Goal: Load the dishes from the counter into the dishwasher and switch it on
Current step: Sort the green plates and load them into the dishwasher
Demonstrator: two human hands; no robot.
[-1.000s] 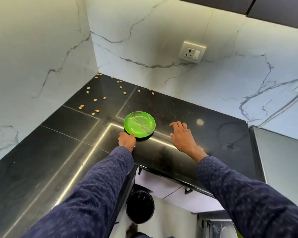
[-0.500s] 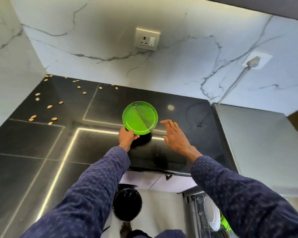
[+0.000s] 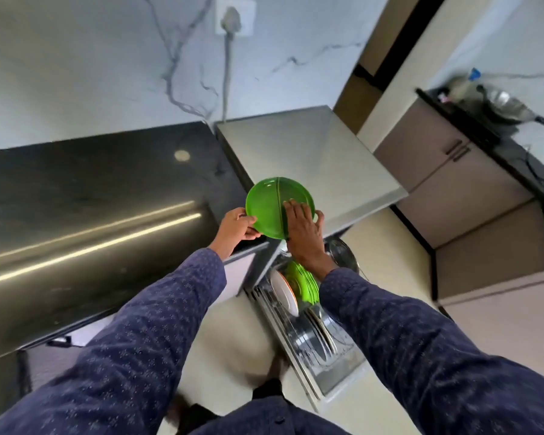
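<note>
Right, the green plate (image 3: 269, 204) is off the black counter (image 3: 91, 183) and in the air by the counter's right end, over the steel dishwasher top (image 3: 311, 158). The left hand (image 3: 236, 229) pinches its left rim, thumb on top; the right hand (image 3: 302, 229) lies flat across its right half, fingers curled over the far edge. Both arms hide much of the open rack (image 3: 299, 328) below, where a white plate (image 3: 284, 291), green plates (image 3: 302, 282) and steel dishes stand on edge, blurred. White marble wall behind, a plugged socket (image 3: 233, 18), beige floor; pans on a far counter, hard to make out
</note>
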